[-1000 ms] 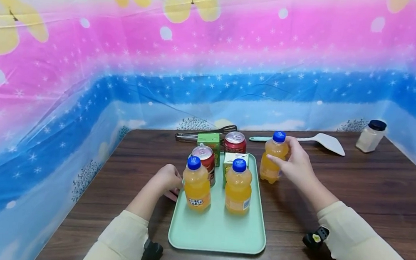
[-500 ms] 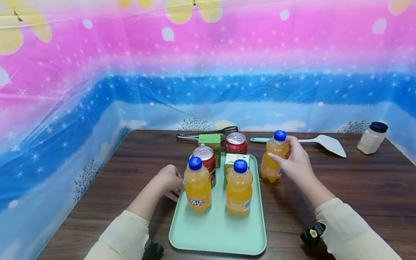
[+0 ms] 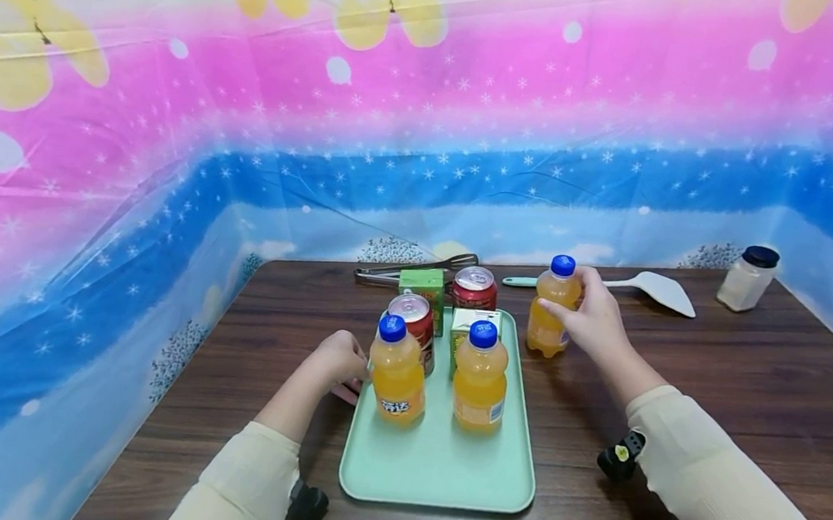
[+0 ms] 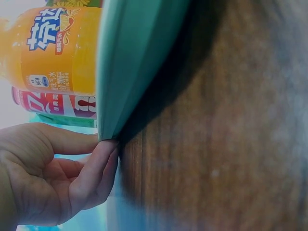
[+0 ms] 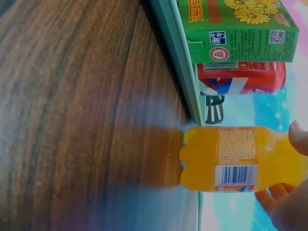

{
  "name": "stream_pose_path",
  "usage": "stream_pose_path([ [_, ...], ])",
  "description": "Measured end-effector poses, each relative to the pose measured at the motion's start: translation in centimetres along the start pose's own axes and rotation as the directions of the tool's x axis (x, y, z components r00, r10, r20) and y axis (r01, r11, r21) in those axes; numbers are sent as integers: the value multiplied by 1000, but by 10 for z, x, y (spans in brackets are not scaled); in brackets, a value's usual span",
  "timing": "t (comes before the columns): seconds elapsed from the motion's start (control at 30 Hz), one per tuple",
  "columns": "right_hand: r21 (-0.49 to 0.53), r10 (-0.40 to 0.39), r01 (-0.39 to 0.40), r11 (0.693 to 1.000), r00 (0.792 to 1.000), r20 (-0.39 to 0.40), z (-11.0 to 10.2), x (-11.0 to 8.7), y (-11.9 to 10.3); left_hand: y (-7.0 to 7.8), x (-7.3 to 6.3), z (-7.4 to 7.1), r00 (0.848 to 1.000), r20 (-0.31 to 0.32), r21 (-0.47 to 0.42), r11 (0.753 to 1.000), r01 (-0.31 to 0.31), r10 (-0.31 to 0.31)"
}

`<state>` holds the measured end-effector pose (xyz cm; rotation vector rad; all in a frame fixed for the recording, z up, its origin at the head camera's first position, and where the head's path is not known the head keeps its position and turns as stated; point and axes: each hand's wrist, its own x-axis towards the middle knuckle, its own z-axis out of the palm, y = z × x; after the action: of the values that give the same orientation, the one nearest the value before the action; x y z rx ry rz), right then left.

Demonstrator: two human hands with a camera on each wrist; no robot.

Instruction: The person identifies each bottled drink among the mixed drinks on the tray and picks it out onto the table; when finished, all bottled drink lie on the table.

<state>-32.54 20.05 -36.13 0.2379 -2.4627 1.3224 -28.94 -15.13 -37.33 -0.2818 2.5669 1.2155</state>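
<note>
Orange-drink bottle [image 3: 546,335]: upright, just right of green tray [image 3: 437,471]; contact with table [image 3: 572,518] unclear | right hand [image 3: 595,317]: thumb and fingers curl round its upper part | left hand [image 3: 337,361]: thumb and fingertips pinch the tray's left rim | white spatula [image 3: 660,292]: lies behind the bottle

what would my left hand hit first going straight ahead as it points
The tray, whose rim the left hand pinches; beyond, likely the left orange bottle or nearer red can; depth is unclear.

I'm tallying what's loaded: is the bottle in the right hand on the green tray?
No, the right hand holds that orange bottle beside the green tray, outside its right rim.
</note>
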Motion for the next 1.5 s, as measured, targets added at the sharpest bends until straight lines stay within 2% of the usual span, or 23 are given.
stream_pose_path([
  [0.47,-23,92,-92,996,995,34,-4,2,-4,0,-1,0,1000,-8,24,1000,-11,12],
  [0.77,-13,112,-111,994,993,28,-12,-4,-4,-1,0,1,1000,4,13,1000,-4,4],
  [0.97,-21,105,-105,994,994,28,-23,-13,3,-1,1,0,1000,-2,20,1000,-6,6],
  [1.13,-46,94,-93,995,995,27,-35,-23,13,1,1,0,1000,0,10,1000,15,-15],
  [1.27,-46,108,-108,993,994,0,-40,-26,30,2,1,0,999,-2,12,999,36,-36],
  [1.5,-121,52,-64,991,994,-97,-38,-13,99,4,1,0,999,7,19,998,53,-53],
])
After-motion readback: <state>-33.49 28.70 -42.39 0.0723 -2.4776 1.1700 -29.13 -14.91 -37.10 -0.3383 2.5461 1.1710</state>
